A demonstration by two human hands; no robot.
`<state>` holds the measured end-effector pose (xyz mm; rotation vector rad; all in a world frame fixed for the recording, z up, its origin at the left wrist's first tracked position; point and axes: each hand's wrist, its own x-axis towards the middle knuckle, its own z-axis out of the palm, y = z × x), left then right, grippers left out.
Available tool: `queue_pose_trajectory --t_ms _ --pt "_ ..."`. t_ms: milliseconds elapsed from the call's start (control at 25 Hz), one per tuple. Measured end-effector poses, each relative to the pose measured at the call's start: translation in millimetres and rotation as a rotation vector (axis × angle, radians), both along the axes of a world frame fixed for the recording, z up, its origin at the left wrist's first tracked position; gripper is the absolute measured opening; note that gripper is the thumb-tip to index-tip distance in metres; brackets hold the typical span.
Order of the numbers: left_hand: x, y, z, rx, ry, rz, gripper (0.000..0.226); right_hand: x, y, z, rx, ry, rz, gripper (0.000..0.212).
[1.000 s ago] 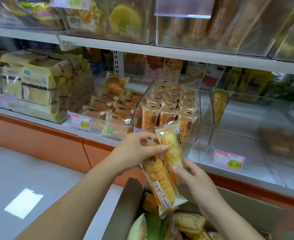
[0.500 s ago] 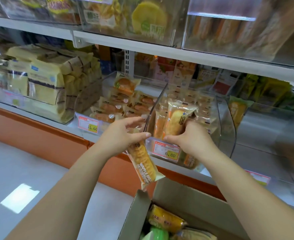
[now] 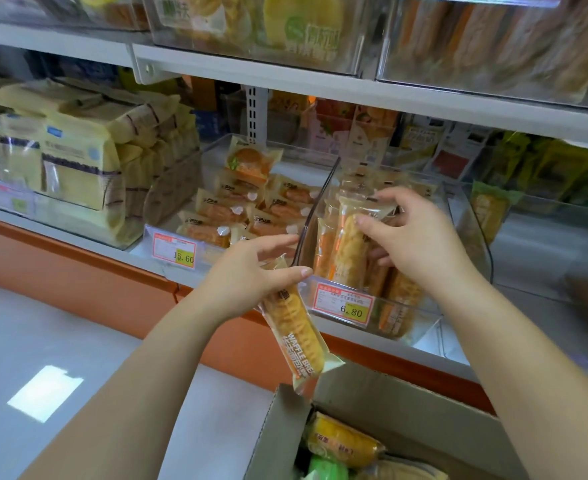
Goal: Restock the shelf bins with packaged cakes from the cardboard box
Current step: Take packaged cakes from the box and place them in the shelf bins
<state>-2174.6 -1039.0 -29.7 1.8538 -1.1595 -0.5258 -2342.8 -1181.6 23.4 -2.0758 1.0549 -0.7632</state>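
Note:
My left hand (image 3: 251,275) pinches the top of a waffle bread packet (image 3: 294,327), which hangs down over the open cardboard box (image 3: 389,393). My right hand (image 3: 413,237) reaches into the clear shelf bin (image 3: 424,313) with the 6.80 price tag and holds a second packet (image 3: 348,247) upright among the packets standing there. More packaged cakes (image 3: 341,445) lie inside the box.
A neighbouring clear bin (image 3: 216,150) on the left holds flat orange packets, tagged 15.60. Yellow bread bags (image 3: 78,161) fill the far left bin. Right of my hand stands a nearly bare bin (image 3: 545,244). An upper shelf (image 3: 285,77) overhangs. Grey floor (image 3: 43,341) lies to the left.
My right hand has carried its packet from above the box up into the 6.80 bin. My left hand has stayed near the bin's front with the hanging packet.

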Motion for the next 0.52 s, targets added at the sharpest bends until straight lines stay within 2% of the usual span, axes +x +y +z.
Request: queue_pose_trajectory --t_ms 80,360,440,520 --pt "1 0 0 -0.004 0.011 -0.006 0.066 4 3 -6 0.034 0.027 0.035 0.027" --pt "-5 -3 7 -0.058 0.03 0.005 0.063 2 -4 -15 0.056 0.115 0.05 0.026" --pt "-7 -4 9 -0.075 0.015 0.021 0.061 0 -4 -11 0.064 0.128 0.067 0.029" --pt "-9 -3 14 -0.086 -0.008 0.035 0.06 -9 3 -5 -0.067 0.193 0.02 0.043"
